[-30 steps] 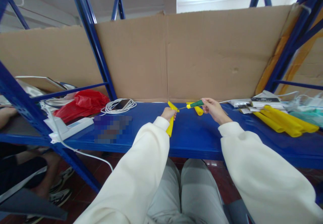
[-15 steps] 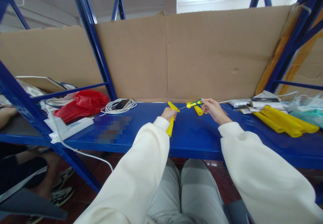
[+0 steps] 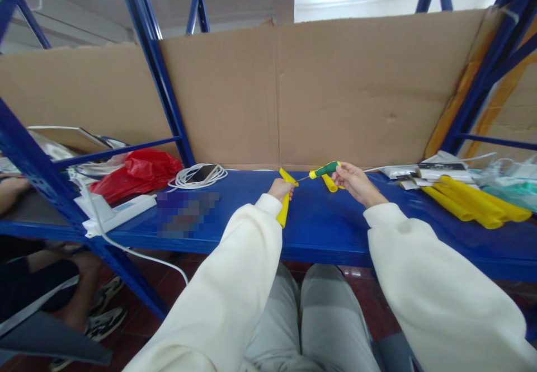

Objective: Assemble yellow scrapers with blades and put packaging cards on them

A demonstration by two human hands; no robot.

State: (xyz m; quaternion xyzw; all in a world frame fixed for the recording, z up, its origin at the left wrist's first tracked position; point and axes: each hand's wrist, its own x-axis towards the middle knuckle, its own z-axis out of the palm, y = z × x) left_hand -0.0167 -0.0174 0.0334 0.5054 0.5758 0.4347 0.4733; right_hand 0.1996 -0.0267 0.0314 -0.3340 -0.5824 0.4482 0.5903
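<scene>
At the left of the frame, a red bag [image 3: 140, 172] lies beside a white power strip [image 3: 126, 214]. Near the center, my left hand [image 3: 281, 189] has its grip closed around a yellow tube [image 3: 285, 207]. Just right, my right hand [image 3: 354, 182] pinches the screwdriver [image 3: 326, 169] by its handle end, its shaft reaching the tube's upper part. Yellow rolls [image 3: 476, 201] lie at the right of the frame.

head: worn at head height | faces forward, down | bench within arm's reach [image 3: 327, 232]
</scene>
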